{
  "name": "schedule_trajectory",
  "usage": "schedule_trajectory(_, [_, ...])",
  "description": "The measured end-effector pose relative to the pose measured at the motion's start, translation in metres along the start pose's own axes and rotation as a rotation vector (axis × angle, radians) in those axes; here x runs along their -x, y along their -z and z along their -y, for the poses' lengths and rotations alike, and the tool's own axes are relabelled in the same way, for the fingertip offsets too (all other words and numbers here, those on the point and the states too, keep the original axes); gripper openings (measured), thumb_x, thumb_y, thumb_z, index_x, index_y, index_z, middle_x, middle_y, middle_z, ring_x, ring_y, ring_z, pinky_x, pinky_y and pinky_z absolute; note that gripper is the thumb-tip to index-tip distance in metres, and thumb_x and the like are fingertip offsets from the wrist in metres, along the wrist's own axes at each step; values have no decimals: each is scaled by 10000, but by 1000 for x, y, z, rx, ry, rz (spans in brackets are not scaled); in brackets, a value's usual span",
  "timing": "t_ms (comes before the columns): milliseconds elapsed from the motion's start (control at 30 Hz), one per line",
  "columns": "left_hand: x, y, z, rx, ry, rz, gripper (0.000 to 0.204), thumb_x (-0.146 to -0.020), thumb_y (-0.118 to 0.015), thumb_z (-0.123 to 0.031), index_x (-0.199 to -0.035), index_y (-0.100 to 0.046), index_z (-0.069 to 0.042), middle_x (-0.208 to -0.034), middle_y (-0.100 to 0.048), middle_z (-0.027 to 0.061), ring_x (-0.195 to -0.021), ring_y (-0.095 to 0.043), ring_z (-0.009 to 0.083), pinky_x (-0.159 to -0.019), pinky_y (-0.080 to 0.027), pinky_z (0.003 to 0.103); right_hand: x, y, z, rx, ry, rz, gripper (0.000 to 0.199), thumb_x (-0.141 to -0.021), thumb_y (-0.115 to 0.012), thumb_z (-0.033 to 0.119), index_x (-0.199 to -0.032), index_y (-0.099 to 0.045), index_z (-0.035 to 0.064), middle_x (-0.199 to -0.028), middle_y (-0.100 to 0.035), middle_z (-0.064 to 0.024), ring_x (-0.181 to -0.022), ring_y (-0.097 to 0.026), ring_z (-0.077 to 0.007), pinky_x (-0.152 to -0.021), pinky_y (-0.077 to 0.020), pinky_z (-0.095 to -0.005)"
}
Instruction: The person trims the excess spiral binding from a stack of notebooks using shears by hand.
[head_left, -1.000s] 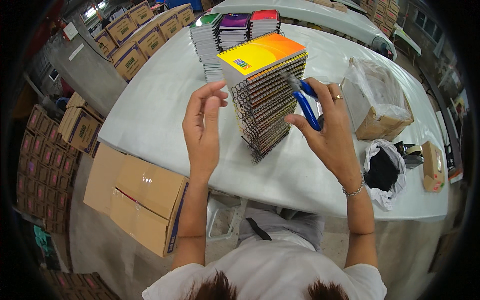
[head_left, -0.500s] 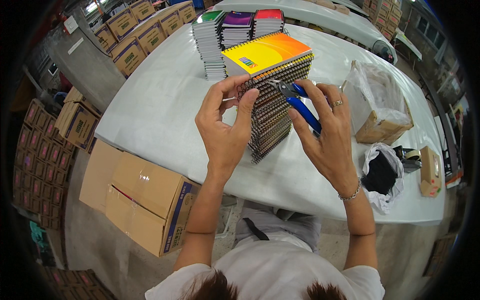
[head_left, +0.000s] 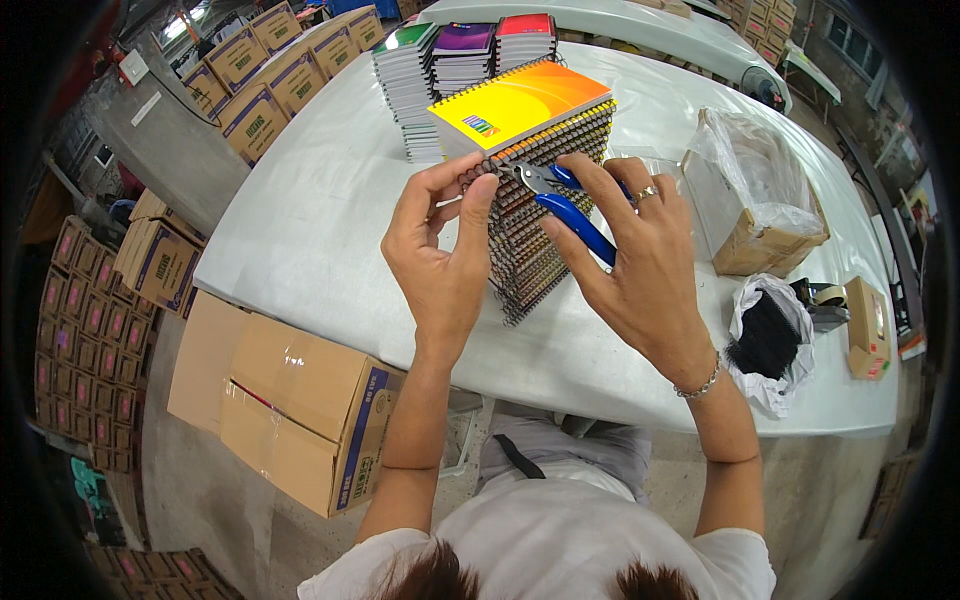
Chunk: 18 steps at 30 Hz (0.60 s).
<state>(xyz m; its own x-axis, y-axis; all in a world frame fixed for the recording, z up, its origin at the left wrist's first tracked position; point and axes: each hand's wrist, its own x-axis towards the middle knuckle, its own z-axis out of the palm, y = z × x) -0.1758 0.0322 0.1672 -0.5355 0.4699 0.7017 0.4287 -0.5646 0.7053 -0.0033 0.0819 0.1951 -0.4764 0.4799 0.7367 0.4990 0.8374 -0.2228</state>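
Note:
A tall stack of spiral notebooks [head_left: 525,108] with a yellow and orange cover on top stands before me, its coil-bound sides toward me. My left hand [head_left: 440,240] is at the stack's left corner, thumb and fingers pinching around the end of an upper notebook's coil [head_left: 478,176]. Blue-handled wire cutters [head_left: 580,225] are held in my right hand [head_left: 640,260], with the handles spread. Their metal jaws reach to the coils near my left fingertips. The exact contact of the jaw tips is too small to tell.
Behind stand stacks of green [head_left: 406,90], purple [head_left: 463,55] and red notebooks [head_left: 525,40]. On the right are a plastic-lined carton [head_left: 765,240], a white bag of black coils [head_left: 770,340], a tape dispenser [head_left: 825,305] and a small box [head_left: 866,330]. A large carton [head_left: 300,400] sits left of the table edge.
The cutters and my right hand have moved left along the coils, closer to my left fingertips. My left hand keeps its pinch at the corner.

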Motion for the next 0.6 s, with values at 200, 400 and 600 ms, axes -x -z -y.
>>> schedule_trajectory(200, [0,1,0,-2,6,5,215,-972,-750,-147,-1137,-737,-11,-1007,-727,83,-927,-686,121,-819,-584,283,-1,-7,-1,-61,-3,-21,462,-921,-751,359,-1285,-665,87,-1054,-620,-131,-871,-567,-300,-774,-452,-429])
schedule_trajectory(400, [0,2,2,-10,-12,8,218,-970,-754,-153,-1138,-743,-14,-1016,-733,87,-913,-686,118,-807,-584,279,-2,-9,-2,-23,24,-62,430,-905,-774,361,-1216,-677,82,-915,-623,-97,-773,-600,-273,-690,-487,-399])
schedule_trajectory(600, [1,1,0,-14,-4,7,224,-961,-764,-146,-1138,-743,-11,-1028,-737,89,-910,-689,121,-802,-583,275,-1,-9,-4,-35,-25,0,411,-899,-778,364,-1203,-679,104,-865,-624,-72,-728,-617,-257,-660,-498,-391])
